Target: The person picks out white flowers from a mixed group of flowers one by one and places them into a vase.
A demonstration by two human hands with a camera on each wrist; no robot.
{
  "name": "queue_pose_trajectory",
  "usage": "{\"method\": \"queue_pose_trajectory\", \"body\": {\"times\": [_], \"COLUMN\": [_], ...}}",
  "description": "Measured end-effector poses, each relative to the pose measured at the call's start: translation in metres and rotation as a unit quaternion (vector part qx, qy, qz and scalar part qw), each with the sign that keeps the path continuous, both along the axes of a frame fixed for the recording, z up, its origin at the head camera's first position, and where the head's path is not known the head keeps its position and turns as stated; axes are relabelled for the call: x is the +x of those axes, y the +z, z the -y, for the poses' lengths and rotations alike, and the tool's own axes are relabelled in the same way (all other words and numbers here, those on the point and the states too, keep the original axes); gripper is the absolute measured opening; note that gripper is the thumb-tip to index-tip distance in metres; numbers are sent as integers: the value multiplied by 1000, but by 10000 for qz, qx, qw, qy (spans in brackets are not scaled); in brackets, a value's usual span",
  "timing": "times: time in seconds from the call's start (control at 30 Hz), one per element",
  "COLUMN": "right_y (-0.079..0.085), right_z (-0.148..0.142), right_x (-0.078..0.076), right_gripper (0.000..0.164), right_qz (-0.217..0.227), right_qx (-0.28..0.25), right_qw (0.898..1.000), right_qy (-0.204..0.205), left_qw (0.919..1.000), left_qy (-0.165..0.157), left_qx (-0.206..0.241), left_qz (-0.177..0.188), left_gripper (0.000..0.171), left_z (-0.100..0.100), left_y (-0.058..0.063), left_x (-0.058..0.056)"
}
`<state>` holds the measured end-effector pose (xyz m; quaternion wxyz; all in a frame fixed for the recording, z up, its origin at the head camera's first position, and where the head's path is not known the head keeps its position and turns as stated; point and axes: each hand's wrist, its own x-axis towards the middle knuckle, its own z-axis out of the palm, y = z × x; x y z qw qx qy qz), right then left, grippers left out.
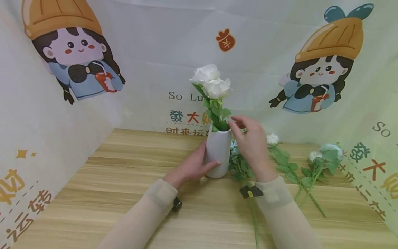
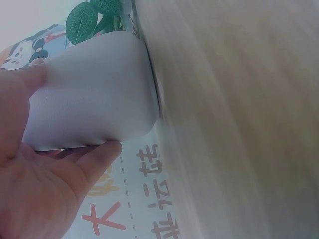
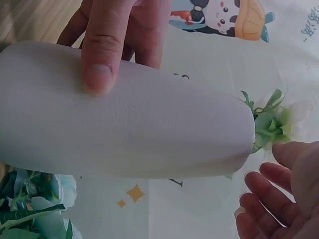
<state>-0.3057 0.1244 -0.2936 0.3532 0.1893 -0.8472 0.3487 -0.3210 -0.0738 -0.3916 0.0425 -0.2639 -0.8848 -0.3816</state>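
A smooth, matte white vase, narrower toward its mouth, stands on the wood-grain table, holding 2 white flowers with layered petals above green leaves. The left hand is wrapped round the vase's lower body; the right hand, fingers apart and loosely curved, is just beside the mouth, near the leaves.

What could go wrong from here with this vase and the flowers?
The white roses rise high above the vase, so it might tip if the left grip lets go. The right grip, close to the leaves at its mouth, could snag them and shift the roses. The right sleeve lies beside a loose stem and may drag it.
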Motion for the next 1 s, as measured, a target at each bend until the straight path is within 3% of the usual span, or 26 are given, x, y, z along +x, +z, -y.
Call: {"method": "queue_pose_trajectory", "body": {"times": [0.47, 0.87, 1.0], "right_y": [-12, -23, -23], "right_z": [-34, -76, -90], "right_x": [-3, -4, -4], "right_gripper": [27, 27, 32], "right_qz": [-413, -383, -39], "right_qx": [441, 602, 591], "right_qw": [9975, 9962, 9964], "right_qy": [-378, -493, -601], "left_qw": [9999, 10000, 10000], "left_qy": [-33, 1, -21], "left_qx": [75, 13, 32], "left_qz": [-74, -97, -81], "left_gripper": [86, 85, 85], "left_z": [0, 0, 0], "left_y": [0, -2, -2], "left_x": [1, 1, 1]}}
